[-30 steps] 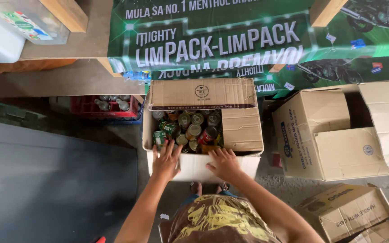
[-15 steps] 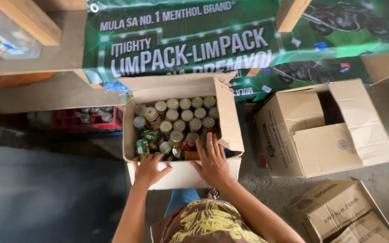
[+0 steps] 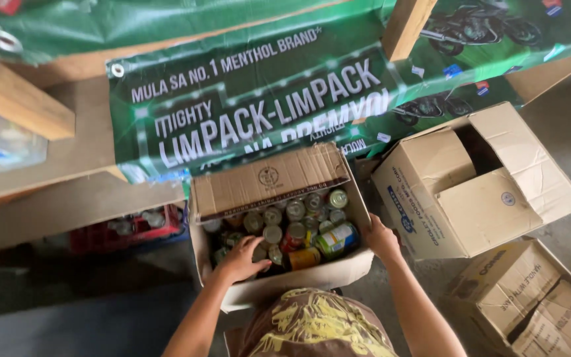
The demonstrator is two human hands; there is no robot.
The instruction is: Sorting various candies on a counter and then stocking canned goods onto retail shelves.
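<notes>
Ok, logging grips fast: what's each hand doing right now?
Left hand: open, palm down on the cans in the box.
Right hand: gripping the box's right wall.

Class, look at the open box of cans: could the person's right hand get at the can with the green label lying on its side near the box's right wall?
Probably yes. The right hand grips the right wall of the box, right beside the green-labelled can. The can lies on top of the others, and the folded flap covers only the far side.
</notes>
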